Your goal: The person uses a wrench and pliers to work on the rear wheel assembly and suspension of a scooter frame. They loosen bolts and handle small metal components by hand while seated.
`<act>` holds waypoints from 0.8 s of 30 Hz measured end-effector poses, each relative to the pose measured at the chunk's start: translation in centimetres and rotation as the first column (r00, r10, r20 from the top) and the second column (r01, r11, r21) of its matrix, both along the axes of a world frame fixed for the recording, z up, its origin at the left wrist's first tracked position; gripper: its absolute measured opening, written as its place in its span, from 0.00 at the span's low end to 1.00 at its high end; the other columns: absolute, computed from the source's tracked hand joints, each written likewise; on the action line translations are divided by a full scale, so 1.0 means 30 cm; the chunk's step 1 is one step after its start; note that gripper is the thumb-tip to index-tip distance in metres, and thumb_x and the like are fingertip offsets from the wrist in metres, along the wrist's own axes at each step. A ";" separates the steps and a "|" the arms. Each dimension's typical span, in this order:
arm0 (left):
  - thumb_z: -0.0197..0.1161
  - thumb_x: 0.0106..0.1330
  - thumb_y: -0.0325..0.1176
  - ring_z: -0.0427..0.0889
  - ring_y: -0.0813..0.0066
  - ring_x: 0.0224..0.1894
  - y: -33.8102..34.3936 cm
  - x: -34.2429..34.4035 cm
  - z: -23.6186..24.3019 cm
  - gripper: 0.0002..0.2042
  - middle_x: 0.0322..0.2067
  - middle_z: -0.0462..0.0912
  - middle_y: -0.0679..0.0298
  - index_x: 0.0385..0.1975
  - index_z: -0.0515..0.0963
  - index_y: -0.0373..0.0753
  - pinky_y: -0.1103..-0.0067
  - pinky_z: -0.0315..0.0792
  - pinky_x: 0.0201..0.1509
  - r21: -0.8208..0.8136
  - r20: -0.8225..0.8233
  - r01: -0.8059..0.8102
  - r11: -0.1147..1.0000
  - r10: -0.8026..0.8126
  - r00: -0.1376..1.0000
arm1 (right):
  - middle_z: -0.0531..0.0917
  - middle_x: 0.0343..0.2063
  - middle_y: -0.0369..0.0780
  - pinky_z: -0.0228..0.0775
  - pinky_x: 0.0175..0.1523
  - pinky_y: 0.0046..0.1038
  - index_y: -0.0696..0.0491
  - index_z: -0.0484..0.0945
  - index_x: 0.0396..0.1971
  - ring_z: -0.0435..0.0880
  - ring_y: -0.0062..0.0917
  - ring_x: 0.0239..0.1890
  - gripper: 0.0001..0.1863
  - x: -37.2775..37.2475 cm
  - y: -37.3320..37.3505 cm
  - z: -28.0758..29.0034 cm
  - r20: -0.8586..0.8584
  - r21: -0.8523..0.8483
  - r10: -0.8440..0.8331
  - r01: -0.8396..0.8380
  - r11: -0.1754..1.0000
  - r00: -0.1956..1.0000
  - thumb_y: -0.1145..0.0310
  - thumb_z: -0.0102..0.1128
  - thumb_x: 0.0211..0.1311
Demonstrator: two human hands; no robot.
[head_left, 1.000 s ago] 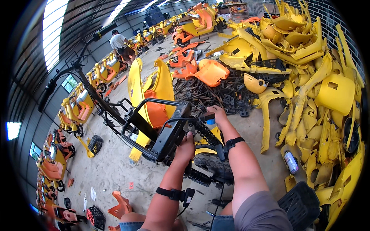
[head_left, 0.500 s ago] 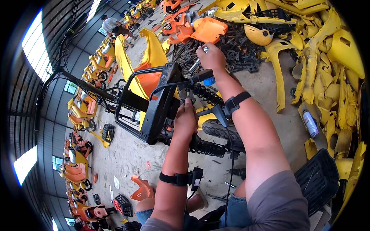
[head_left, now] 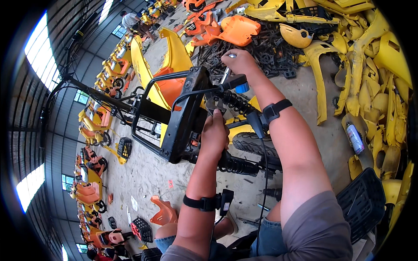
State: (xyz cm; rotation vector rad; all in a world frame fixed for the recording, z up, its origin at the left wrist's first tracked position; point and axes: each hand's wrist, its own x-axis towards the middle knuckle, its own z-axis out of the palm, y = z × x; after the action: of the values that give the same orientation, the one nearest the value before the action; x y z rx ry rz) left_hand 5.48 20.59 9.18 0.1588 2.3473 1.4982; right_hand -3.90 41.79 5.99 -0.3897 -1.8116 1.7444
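My right hand [head_left: 240, 61] is closed around a shiny metal wrench [head_left: 225, 76], whose lower end reaches down behind the frame's upper end. Its rounded end shows above my fingers. My left hand [head_left: 214, 134] is closed, thumb up, at the underside of the black metal scooter frame [head_left: 185, 115]; a dark metal piece shows by the thumb, but what the fingers grip is hidden. Black coil-spring shock absorbers [head_left: 235, 165] run beside that hand toward a black tyre [head_left: 254, 145]. A black tube rack [head_left: 150, 117] sticks out of the frame's left side.
Yellow body panels [head_left: 322, 78] are heaped on the right, with a spray can [head_left: 355, 139] among them. Dark small parts [head_left: 270, 56] lie piled beyond my right hand. Yellow and orange scooters [head_left: 89, 189] line the left wall. A person [head_left: 130, 21] bends in the distance.
The wrench has swung more upright, and my right hand has moved slightly left against the background. My left hand stays at the frame. The whole view has shifted a little.
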 end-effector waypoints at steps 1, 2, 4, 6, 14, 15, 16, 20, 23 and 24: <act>0.42 0.75 0.44 0.60 0.76 0.08 0.001 0.001 0.003 0.18 0.12 0.63 0.67 0.25 0.66 0.39 0.77 0.56 0.13 0.017 0.017 -0.009 1.000 0.009 1.000 | 0.84 0.19 0.41 0.76 0.33 0.28 0.55 0.85 0.34 0.83 0.27 0.20 0.15 -0.002 0.001 -0.005 -0.019 -0.027 0.017 -0.018 0.999 1.000 0.60 0.66 0.50; 0.42 0.74 0.42 0.60 0.76 0.09 -0.004 -0.001 0.003 0.16 0.13 0.64 0.67 0.27 0.67 0.39 0.77 0.56 0.14 0.042 0.030 -0.009 0.999 0.008 1.000 | 0.84 0.22 0.43 0.76 0.35 0.30 0.56 0.84 0.35 0.84 0.29 0.24 0.16 -0.010 -0.002 -0.008 0.010 0.012 0.005 -0.005 1.000 1.000 0.59 0.66 0.51; 0.42 0.72 0.40 0.61 0.75 0.10 -0.011 -0.002 -0.004 0.14 0.15 0.66 0.67 0.29 0.68 0.39 0.76 0.57 0.15 0.092 0.061 -0.005 0.996 -0.001 0.998 | 0.85 0.27 0.46 0.76 0.40 0.33 0.57 0.83 0.36 0.85 0.35 0.31 0.19 -0.024 0.001 -0.013 0.072 0.091 -0.030 0.023 0.996 0.997 0.56 0.67 0.52; 0.42 0.71 0.38 0.63 0.76 0.11 -0.014 0.006 -0.002 0.12 0.16 0.67 0.66 0.33 0.68 0.38 0.77 0.58 0.16 0.054 0.013 0.016 0.998 -0.016 1.000 | 0.86 0.32 0.48 0.76 0.45 0.36 0.57 0.82 0.37 0.86 0.39 0.38 0.21 -0.033 -0.001 -0.013 0.114 0.143 -0.080 0.063 0.988 0.990 0.54 0.68 0.53; 0.46 0.76 0.38 0.70 0.78 0.16 -0.001 0.037 0.003 0.13 0.19 0.72 0.67 0.35 0.72 0.36 0.79 0.65 0.20 -0.081 -0.147 -0.036 0.996 0.024 0.989 | 0.85 0.36 0.49 0.75 0.48 0.38 0.54 0.82 0.36 0.84 0.45 0.43 0.17 -0.020 -0.012 0.003 -0.005 0.202 -0.085 0.084 0.976 0.996 0.55 0.65 0.57; 0.46 0.76 0.38 0.70 0.79 0.16 -0.002 0.044 0.008 0.13 0.20 0.72 0.67 0.35 0.73 0.36 0.79 0.65 0.20 -0.076 -0.147 -0.043 0.996 0.032 0.989 | 0.85 0.36 0.49 0.75 0.48 0.38 0.54 0.82 0.36 0.84 0.44 0.43 0.16 -0.018 -0.024 0.015 -0.006 0.196 -0.082 0.082 0.977 0.997 0.56 0.65 0.57; 0.46 0.77 0.39 0.70 0.79 0.16 -0.003 0.047 0.011 0.13 0.20 0.73 0.68 0.35 0.73 0.36 0.79 0.65 0.20 -0.071 -0.146 -0.050 0.996 0.039 0.988 | 0.85 0.36 0.49 0.75 0.48 0.38 0.54 0.82 0.36 0.84 0.44 0.43 0.15 -0.018 -0.037 0.029 -0.007 0.190 -0.080 0.080 0.978 0.997 0.57 0.65 0.57; 0.46 0.77 0.38 0.69 0.80 0.16 -0.014 0.025 -0.022 0.13 0.19 0.71 0.69 0.36 0.73 0.36 0.81 0.65 0.20 -0.077 -0.207 -0.025 0.997 0.009 0.978 | 0.85 0.35 0.48 0.75 0.48 0.37 0.53 0.83 0.36 0.84 0.43 0.42 0.12 -0.046 -0.035 0.028 0.059 0.214 -0.015 0.002 0.977 0.998 0.62 0.63 0.56; 0.46 0.76 0.38 0.70 0.78 0.16 -0.024 0.001 -0.065 0.13 0.18 0.72 0.67 0.34 0.72 0.36 0.79 0.65 0.22 -0.110 -0.274 -0.029 0.993 -0.002 0.962 | 0.86 0.34 0.47 0.75 0.48 0.36 0.53 0.83 0.37 0.84 0.41 0.41 0.12 -0.051 -0.034 0.010 0.171 0.241 -0.027 -0.016 0.970 0.985 0.64 0.62 0.55; 0.46 0.76 0.39 0.72 0.75 0.18 -0.021 -0.002 -0.068 0.14 0.18 0.73 0.65 0.33 0.72 0.36 0.76 0.66 0.25 -0.118 -0.289 -0.037 0.992 0.001 0.957 | 0.86 0.33 0.46 0.76 0.44 0.35 0.54 0.83 0.37 0.86 0.38 0.37 0.12 -0.051 -0.022 0.003 0.153 0.147 0.047 -0.070 0.987 0.987 0.64 0.63 0.54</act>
State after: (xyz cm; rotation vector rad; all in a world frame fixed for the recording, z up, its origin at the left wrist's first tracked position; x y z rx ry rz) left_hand 5.41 19.96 7.13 0.3462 2.6681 1.4158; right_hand -5.44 41.13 6.07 -0.4173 -2.0665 1.6396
